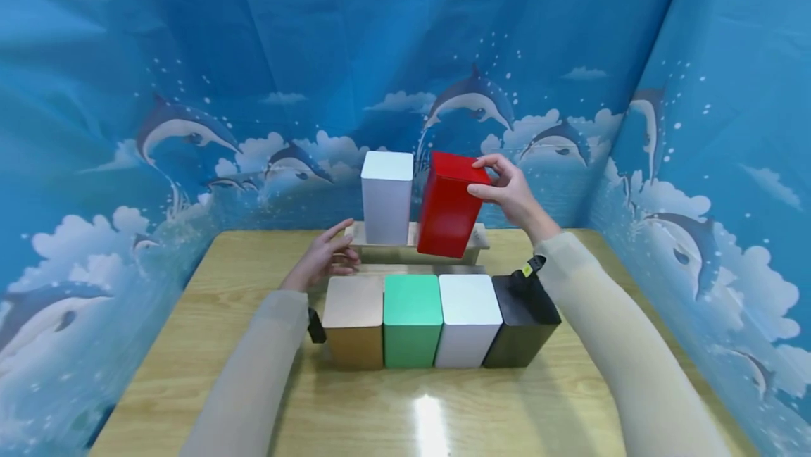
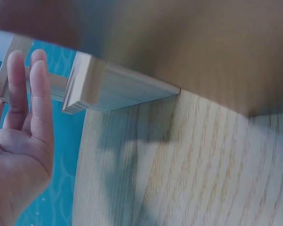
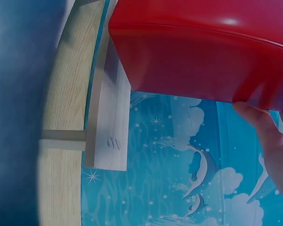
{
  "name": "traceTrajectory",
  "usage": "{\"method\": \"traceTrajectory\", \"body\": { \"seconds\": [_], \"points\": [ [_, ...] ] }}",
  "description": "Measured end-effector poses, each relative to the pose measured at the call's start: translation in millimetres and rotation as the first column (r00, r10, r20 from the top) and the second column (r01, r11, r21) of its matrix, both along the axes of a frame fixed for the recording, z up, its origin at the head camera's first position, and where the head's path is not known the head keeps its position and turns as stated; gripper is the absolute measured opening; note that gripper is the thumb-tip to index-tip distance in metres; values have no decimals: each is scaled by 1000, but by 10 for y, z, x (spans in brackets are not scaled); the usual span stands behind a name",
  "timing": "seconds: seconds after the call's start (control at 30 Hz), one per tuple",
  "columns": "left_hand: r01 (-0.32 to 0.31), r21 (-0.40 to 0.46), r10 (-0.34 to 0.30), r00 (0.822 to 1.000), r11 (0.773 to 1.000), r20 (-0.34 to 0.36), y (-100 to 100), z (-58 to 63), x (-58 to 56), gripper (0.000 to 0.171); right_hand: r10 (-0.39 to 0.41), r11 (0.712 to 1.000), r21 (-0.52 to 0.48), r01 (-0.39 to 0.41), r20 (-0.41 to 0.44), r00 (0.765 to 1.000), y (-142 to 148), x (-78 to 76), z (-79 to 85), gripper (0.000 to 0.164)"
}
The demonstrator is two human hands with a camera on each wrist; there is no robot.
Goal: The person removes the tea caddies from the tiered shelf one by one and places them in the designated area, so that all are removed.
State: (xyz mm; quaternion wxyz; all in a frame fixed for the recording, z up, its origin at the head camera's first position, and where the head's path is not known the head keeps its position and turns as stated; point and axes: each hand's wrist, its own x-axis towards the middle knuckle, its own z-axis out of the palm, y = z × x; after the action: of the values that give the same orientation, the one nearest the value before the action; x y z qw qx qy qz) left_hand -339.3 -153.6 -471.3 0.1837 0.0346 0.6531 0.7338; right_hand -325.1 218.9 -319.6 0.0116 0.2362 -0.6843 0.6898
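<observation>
My right hand (image 1: 510,193) pinches a tall red box (image 1: 450,210) near the right side of its top. The red box leans, its top towards the right, at the upper board of a wooden stand (image 1: 405,257); whether its base touches the board I cannot tell. To its left, a white box (image 1: 388,200) stands upright on that board. My left hand (image 1: 326,254) is at the stand's left end, fingers extended and holding nothing. The left wrist view shows the palm and straight fingers (image 2: 39,99) beside the wood.
In front of the stand is a row of boxes: brown (image 1: 356,348), green (image 1: 413,344), white (image 1: 467,344) and black (image 1: 519,344). All are on a wood-grain table (image 1: 355,415). Blue curtains (image 1: 355,41) with dolphins enclose the back and sides.
</observation>
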Motion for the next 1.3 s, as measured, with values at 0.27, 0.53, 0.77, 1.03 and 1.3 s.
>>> {"method": "traceTrajectory", "body": {
  "seconds": [0.27, 0.53, 0.77, 1.03, 1.3],
  "points": [
    [12, -7, -12, 1000, 1000, -18, -2, 10, 17, 53, -12, 999, 39, 13, -22, 1000, 90, 104, -27, 46],
    [76, 8, -75, 997, 997, -11, -3, 197, 124, 55, -30, 997, 62, 34, -63, 998, 227, 191, -71, 44],
    [57, 17, -57, 998, 998, -34, 3, 72, 64, 55, -77, 991, 101, 85, -80, 994, 392, 240, -44, 45],
    [29, 3, -29, 999, 1000, -44, -8, 12, 44, 55, -88, 991, 91, 96, -97, 991, 564, 315, -9, 44],
    [22, -10, -22, 999, 1000, -36, -2, 16, 48, 53, -121, 988, 84, 131, -114, 986, 758, 425, -50, 42]
  ]
}}
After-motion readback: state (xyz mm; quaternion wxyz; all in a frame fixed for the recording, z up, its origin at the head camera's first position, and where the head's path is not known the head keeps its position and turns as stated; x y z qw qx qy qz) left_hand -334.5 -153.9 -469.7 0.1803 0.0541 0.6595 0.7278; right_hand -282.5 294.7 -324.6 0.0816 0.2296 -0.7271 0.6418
